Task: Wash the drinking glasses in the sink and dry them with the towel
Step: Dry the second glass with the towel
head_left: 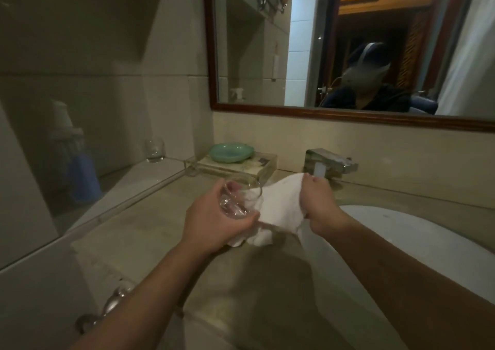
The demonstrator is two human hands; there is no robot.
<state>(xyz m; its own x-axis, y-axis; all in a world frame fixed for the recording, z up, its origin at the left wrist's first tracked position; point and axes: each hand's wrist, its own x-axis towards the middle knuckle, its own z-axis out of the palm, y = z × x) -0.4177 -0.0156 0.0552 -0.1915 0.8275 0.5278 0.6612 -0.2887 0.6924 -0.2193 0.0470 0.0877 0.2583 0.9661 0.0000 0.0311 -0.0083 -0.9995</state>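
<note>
My left hand (214, 221) grips a clear drinking glass (235, 201), tilted on its side above the counter left of the sink. A white towel (278, 207) is stuffed partly into the glass's mouth and hangs below it. My right hand (317, 202) pinches the towel's upper edge just right of the glass. A second clear glass (155, 150) stands upright on the ledge at the back left. The white sink basin (401, 231) lies to the right under my right forearm.
A chrome faucet (332, 163) sits behind my right hand. A green soap dish (231, 152) rests on a clear tray (263, 168) at the back. A framed mirror (348, 113) hangs above. A glass partition (80, 108) stands on the left, and a metal handle (112, 304) juts out at the lower left.
</note>
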